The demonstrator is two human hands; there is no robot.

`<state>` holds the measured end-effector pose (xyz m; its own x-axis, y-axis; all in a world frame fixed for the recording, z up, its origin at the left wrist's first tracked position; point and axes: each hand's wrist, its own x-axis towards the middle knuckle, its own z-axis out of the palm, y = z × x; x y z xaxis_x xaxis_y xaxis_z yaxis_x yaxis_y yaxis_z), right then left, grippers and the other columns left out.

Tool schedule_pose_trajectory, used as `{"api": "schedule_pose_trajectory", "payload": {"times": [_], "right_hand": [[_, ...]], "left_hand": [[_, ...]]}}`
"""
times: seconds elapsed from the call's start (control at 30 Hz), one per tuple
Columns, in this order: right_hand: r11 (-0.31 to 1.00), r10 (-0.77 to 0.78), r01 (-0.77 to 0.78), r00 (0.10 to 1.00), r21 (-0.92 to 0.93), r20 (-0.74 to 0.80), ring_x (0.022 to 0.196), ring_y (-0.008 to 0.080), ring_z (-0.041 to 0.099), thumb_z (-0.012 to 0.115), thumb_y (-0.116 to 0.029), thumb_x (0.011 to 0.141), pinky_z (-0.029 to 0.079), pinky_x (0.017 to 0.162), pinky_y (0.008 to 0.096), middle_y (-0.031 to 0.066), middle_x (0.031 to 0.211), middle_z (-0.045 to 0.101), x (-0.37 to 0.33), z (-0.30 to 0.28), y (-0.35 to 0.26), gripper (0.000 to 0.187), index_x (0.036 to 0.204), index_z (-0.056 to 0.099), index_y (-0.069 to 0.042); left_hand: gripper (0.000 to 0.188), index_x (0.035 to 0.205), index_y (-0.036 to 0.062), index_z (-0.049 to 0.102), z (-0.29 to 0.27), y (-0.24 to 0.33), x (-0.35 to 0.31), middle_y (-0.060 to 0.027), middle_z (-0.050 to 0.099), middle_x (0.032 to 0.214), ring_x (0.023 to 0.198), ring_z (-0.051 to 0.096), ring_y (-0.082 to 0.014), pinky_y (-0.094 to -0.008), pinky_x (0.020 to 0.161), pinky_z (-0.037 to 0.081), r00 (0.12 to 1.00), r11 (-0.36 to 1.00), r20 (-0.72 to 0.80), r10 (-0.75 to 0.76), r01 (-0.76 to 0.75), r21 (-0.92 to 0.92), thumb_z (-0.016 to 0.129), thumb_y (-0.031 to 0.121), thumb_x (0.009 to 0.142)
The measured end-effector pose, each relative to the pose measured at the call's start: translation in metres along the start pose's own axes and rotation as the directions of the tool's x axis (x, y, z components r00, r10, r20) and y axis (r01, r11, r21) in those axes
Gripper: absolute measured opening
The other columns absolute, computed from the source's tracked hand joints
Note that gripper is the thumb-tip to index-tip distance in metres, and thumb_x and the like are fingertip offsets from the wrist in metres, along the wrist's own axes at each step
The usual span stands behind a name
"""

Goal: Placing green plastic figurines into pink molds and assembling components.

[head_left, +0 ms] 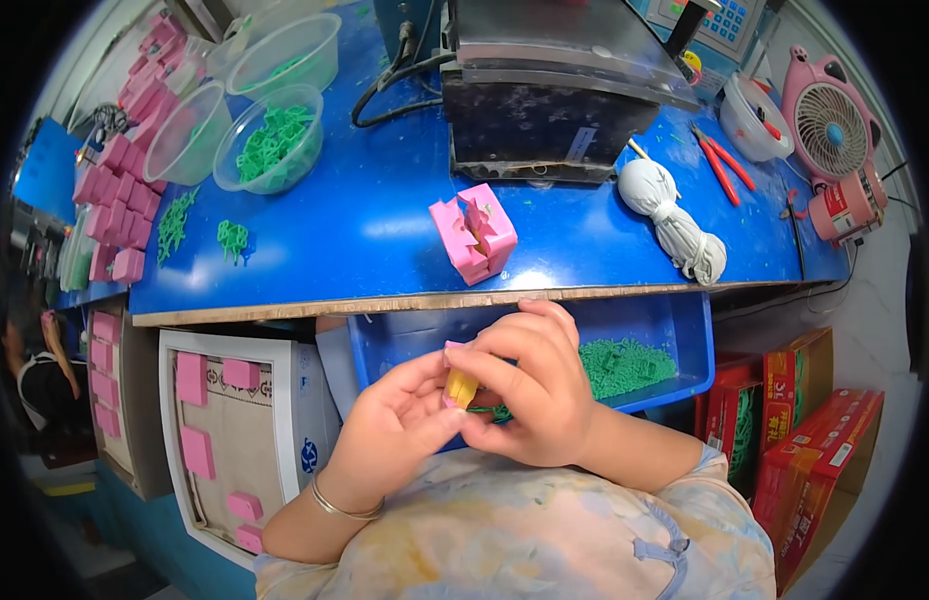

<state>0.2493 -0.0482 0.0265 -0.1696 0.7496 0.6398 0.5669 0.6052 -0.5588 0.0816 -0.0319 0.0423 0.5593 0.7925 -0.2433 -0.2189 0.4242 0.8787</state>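
My left hand (400, 410) and my right hand (535, 385) meet over a blue tray (710, 365), both closed on a small pink and yellow piece (461, 388). Fingers cover much of the piece, so its full shape is hidden. In the tray lie many small green plastic bits (630, 368), mostly to the right of my right hand. Just beyond my hands, near the table's front edge, stands a pink block (475, 240) with a jagged opening in its top.
Clear bowls (275, 140) with green plastic pieces and stacked pink blocks (120, 205) stand at left. A dark machine (545, 120) sits ahead. A white cloth bundle (675, 225), red-handled pliers (725, 170) and a pink fan (833, 125) are right; red cardboard boxes (815, 470) stand below.
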Motion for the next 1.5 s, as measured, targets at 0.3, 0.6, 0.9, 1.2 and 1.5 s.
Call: {"api": "schedule_pose_trajectory", "payload": {"times": [0.3, 0.6, 0.9, 1.2, 1.5], "right_hand": [[0.927, 0.231, -0.248, 0.969, 0.28, 0.094, 0.084, 0.0199, 0.053, 0.075, -0.02, 0.068, 0.042, 0.08, 0.0364, 0.0103, 0.099, 0.056, -0.005, -0.009, 0.004, 0.052, 0.112, 0.051, -0.003], [-0.293, 0.346, -0.604, 0.656, 0.741, 0.671, 0.108, 0.0156, 0.051, 0.065, -0.006, 0.081, 0.042, 0.093, 0.03, 0.0101, 0.115, 0.054, -0.016, 0.002, 0.002, 0.046, 0.121, 0.045, 0.004], [0.819, 0.273, -0.314, 0.949, 0.481, 0.156, 0.101, 0.0216, 0.053, 0.067, 0.003, 0.069, 0.044, 0.087, 0.0319, 0.0123, 0.113, 0.047, -0.001, -0.013, 0.0, 0.055, 0.12, 0.048, -0.001], [0.914, 0.05, -0.076, 0.996, 0.399, 0.075, 0.1, 0.0286, 0.052, 0.074, -0.006, 0.061, 0.039, 0.089, 0.0394, 0.0116, 0.106, 0.055, 0.002, -0.012, 0.008, 0.056, 0.112, 0.054, -0.002], [0.737, 0.072, -0.111, 0.994, 0.667, 0.085, 0.106, 0.0288, 0.049, 0.074, -0.006, 0.062, 0.038, 0.092, 0.0415, 0.0134, 0.108, 0.054, -0.006, -0.001, 0.013, 0.05, 0.109, 0.056, 0.0]], "left_hand": [[0.029, 0.115, -0.0073, 0.048, 0.0, 0.006, -0.005, -0.0154, 0.057, 0.11, 0.1, 0.058, -0.0238, -0.0341, 0.089, 0.044, 1.0, 0.999, 0.008, 0.009, -0.009, 0.033, 0.042, -0.001, 0.088], [0.051, 0.11, -0.0036, 0.054, -0.003, -0.002, 0.012, -0.0199, 0.051, 0.119, 0.113, 0.047, -0.036, -0.0502, 0.094, 0.036, 0.678, -0.055, 0.475, 0.562, -0.542, 0.839, 0.062, -0.001, 0.06], [0.029, 0.115, -0.005, 0.047, -0.012, -0.01, 0.008, -0.016, 0.053, 0.112, 0.101, 0.055, -0.0211, -0.0341, 0.088, 0.045, 0.971, 0.966, 0.016, 0.237, -0.238, 0.105, 0.048, 0.004, 0.088], [0.039, 0.115, -0.0049, 0.048, -0.021, -0.027, 0.02, -0.0186, 0.058, 0.104, 0.097, 0.057, -0.0248, -0.0352, 0.085, 0.046, 0.921, 0.879, 0.39, 0.017, 0.172, -0.444, 0.054, 0.025, 0.09], [0.042, 0.113, -0.0025, 0.05, -0.01, -0.026, 0.021, -0.0163, 0.058, 0.101, 0.096, 0.056, -0.0259, -0.0363, 0.084, 0.046, 0.919, 0.869, 0.389, 0.068, 0.137, -0.476, 0.06, 0.028, 0.085]]}}
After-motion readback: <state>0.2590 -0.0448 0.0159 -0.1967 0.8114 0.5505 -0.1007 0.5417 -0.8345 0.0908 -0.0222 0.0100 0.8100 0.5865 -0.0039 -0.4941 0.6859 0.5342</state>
